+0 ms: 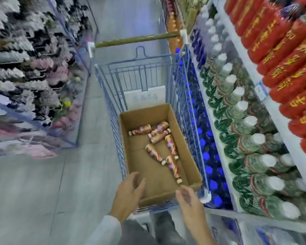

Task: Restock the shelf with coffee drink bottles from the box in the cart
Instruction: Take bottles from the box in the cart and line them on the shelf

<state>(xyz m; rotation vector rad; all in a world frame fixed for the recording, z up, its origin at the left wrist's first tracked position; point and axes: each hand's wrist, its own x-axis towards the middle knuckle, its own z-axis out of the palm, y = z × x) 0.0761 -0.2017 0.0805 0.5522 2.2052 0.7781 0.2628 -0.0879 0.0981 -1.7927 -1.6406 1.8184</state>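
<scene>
Left racks point(25, 68): at 9 o'clock of the cart, packed with blurred pale and dark goods, too smeared to name.
Floor point(42, 191): grey tiles, running up the aisle toward 12 o'clock.
Left grip point(129, 195): released, fingers loosely bent and grasping nothing, hovering over the box corner at 7 o'clock; pale sleeve point(104, 230) below it.
Cart point(111, 96): blue wire, standing lengthwise in the aisle, olive handle bar point(136, 40) at its 12 o'clock end.
Box point(179, 131): open brown cardboard, sitting in the cart's 6 o'clock half, a white carton point(145, 96) just beyond it at 12 o'clock.
Coffee drink bottles point(157, 137): several, lying on their sides on the box floor, scattered from centre toward 5 o'clock, some touching.
Right grip point(191, 200): released, fingers relaxed and grasping nothing, at the box rim at 5 o'clock; contact with the cardboard cannot be told.
Blue-capped bottles point(205, 156): low row just beside the cart at 3 o'clock.
Green bottles point(245, 138): white-capped, in rows further toward 3 o'clock.
Shelf point(244, 55): white edge above the green bottles, price tag point(261, 91) on it.
Red packs point(281, 68): gold lettering, stacked along the shelf at 2 o'clock.
</scene>
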